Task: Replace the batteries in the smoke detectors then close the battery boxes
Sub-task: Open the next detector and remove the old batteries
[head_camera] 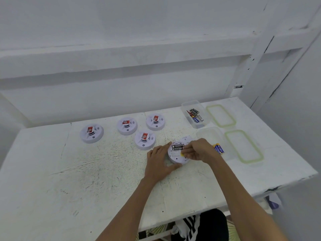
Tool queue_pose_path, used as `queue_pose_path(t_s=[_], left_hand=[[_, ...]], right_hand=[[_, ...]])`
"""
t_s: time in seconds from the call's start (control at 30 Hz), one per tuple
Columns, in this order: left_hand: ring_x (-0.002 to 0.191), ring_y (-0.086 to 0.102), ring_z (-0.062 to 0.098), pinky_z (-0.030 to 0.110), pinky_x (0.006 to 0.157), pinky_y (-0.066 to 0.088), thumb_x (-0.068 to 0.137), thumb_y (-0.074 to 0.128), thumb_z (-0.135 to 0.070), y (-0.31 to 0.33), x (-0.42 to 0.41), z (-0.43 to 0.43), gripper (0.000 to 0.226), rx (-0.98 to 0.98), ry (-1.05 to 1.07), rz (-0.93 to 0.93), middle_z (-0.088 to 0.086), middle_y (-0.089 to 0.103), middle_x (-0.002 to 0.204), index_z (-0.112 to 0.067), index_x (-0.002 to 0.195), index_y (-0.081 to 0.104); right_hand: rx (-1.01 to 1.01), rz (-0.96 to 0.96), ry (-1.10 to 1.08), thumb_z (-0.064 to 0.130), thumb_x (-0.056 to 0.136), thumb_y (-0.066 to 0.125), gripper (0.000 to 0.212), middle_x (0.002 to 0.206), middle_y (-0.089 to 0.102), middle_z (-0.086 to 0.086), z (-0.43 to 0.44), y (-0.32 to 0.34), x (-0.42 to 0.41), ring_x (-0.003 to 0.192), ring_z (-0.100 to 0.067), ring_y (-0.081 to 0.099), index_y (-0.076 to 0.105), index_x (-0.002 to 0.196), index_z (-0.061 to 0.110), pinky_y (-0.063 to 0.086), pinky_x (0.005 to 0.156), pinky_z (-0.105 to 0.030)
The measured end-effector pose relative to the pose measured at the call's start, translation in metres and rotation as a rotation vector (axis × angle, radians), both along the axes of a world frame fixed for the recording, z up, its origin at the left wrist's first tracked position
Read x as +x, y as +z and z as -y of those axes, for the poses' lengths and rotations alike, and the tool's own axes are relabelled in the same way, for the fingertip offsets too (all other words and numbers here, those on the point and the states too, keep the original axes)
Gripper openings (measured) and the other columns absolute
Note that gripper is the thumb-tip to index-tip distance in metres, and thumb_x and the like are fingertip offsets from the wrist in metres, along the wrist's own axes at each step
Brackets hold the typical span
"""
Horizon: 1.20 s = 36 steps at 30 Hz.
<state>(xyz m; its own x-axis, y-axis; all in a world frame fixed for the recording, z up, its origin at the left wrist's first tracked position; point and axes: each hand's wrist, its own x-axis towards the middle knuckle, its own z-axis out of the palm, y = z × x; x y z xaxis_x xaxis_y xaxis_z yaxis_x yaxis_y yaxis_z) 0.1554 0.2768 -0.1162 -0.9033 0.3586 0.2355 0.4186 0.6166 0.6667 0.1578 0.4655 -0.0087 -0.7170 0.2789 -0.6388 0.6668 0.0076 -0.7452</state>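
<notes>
Both hands hide much: left hand grips detector, right hand perhaps pinching.

Under the right hand: detector's right rim hidden, fingertips' hold unclear. Just right of it, blue batteries half covered, count unreadable. Far above, print on the box's batteries too small to read.

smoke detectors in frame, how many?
5. Four sit face-up in a loose group at the table's back: far left, middle, right, front. The fifth lies flipped, compartment open, under both hands. None seem hidden.
</notes>
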Motion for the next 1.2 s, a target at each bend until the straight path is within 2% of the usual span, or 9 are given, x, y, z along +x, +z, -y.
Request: queue_pose_path(t_s=[0.23,0.33,0.5,0.63,0.8,0.97,1.1,1.17,1.2], left_hand=[[0.125,0.047,0.008,0.039,0.105,0.036,0.072,0.064,-0.081,0.001,0.001,0.0,0.094,0.001,-0.008,0.014,-0.018,0.057,0.135,-0.034,0.15,0.044],[0.126,0.047,0.008,0.041,0.106,0.037,0.073,0.061,-0.082,0.002,0.002,0.0,0.094,0.004,-0.017,0.017,-0.017,0.057,0.136,-0.033,0.15,0.044],[0.127,0.046,0.008,0.041,0.106,0.037,0.073,0.06,-0.083,0.004,0.002,0.001,0.094,-0.003,-0.018,0.017,-0.017,0.056,0.136,-0.032,0.15,0.044],[0.125,0.047,0.008,0.041,0.105,0.038,0.073,0.062,-0.082,0.004,0.002,0.001,0.093,0.007,-0.018,0.003,-0.017,0.057,0.134,-0.031,0.15,0.045],[0.128,0.045,0.008,0.041,0.107,0.036,0.073,0.063,-0.08,0.005,0.002,0.0,0.093,0.004,-0.016,0.019,-0.018,0.056,0.135,-0.032,0.151,0.044],[0.128,0.042,0.005,0.036,0.109,0.031,0.073,0.064,-0.079,0.007,0.004,0.001,0.094,0.0,-0.018,0.046,-0.029,0.048,0.13,-0.035,0.152,0.04],[0.13,0.042,0.004,0.035,0.111,0.03,0.07,0.067,-0.081,0.007,0.001,0.001,0.094,-0.01,0.003,0.072,-0.02,0.052,0.14,-0.036,0.149,0.041],[0.129,0.044,0.006,0.036,0.11,0.032,0.07,0.066,-0.082,0.007,0.002,0.001,0.093,-0.018,0.015,0.06,-0.017,0.054,0.14,-0.035,0.147,0.044],[0.129,0.045,0.007,0.037,0.109,0.033,0.07,0.065,-0.082,0.007,0.003,0.001,0.093,-0.023,0.017,0.058,-0.017,0.055,0.14,-0.034,0.147,0.044]], right_hand=[[-0.024,0.026,-0.002,-0.004,0.094,0.046,0.024,0.091,0.072,-0.029,0.002,0.006,-0.004,0.055,-0.025,0.063,0.062,0.105,-0.017,0.056,0.05,-0.027],[-0.003,0.001,-0.025,0.004,0.097,0.053,0.021,0.075,0.069,-0.024,0.003,0.002,-0.005,0.048,-0.02,0.064,0.062,0.098,-0.015,0.055,0.046,-0.024],[0.022,-0.018,-0.049,0.001,0.093,0.061,0.015,0.053,0.067,-0.015,0.003,-0.007,-0.007,0.038,-0.015,0.06,0.064,0.087,-0.011,0.054,0.042,-0.021],[0.034,-0.011,-0.05,0.002,0.088,0.069,0.014,0.057,0.068,-0.016,0.003,-0.01,-0.008,0.04,-0.016,0.059,0.066,0.089,-0.012,0.052,0.041,-0.021],[0.006,-0.05,-0.083,0.006,0.086,0.073,0.017,0.075,0.07,-0.026,0.002,-0.011,-0.01,0.05,-0.023,0.06,0.066,0.085,-0.01,0.053,0.048,-0.027],[0.159,-0.078,-0.057,0.023,0.085,0.075,0.026,0.07,0.074,-0.017,0.005,-0.019,-0.007,0.053,-0.021,0.063,0.07,0.077,-0.001,0.059,0.064,-0.034],[0.286,-0.134,0.008,0.021,0.089,0.068,0.02,0.068,0.075,-0.011,0.008,-0.02,0.0,0.049,-0.015,0.062,0.071,0.077,0.006,0.054,0.052,-0.025],[0.297,-0.168,0.026,0.016,0.089,0.068,0.009,0.07,0.075,-0.012,0.007,-0.017,0.004,0.051,-0.017,0.063,0.064,0.086,0.009,0.054,0.051,-0.025],[0.299,-0.18,0.036,0.015,0.088,0.068,0.01,0.069,0.075,-0.011,0.005,-0.017,0.006,0.051,-0.018,0.064,0.061,0.091,0.01,0.054,0.052,-0.025]])
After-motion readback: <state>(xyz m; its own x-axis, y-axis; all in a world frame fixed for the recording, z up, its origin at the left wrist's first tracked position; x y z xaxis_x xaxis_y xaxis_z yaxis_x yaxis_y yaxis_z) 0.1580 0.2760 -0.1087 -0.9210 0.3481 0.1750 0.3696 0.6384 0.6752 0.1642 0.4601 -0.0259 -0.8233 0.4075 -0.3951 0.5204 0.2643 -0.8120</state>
